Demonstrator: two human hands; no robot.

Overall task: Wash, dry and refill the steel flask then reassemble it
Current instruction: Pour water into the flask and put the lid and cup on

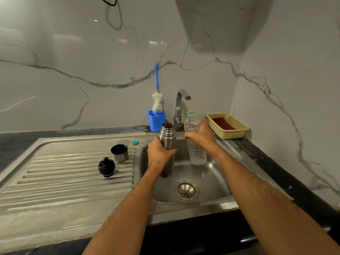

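Note:
My left hand (159, 152) grips the steel flask (167, 137) around its middle and holds it upright over the sink basin (207, 179), its mouth open. My right hand (201, 134) grips a clear plastic water bottle (196, 151) just right of the flask; the bottle stands nearly upright and has no cap on. On the ribbed draining board (64, 173) stand the flask's steel cup lid (119, 152), open end up, and its black stopper (106, 167). A small teal bottle cap (135, 143) lies near the basin's back left corner.
A chrome tap (179, 107) rises behind the basin. A blue cup (156, 120) holding a bottle brush (157, 100) stands left of the tap. A yellow basket (237, 130) with a red cloth sits at the back right corner. The drain (186, 189) lies in the basin floor.

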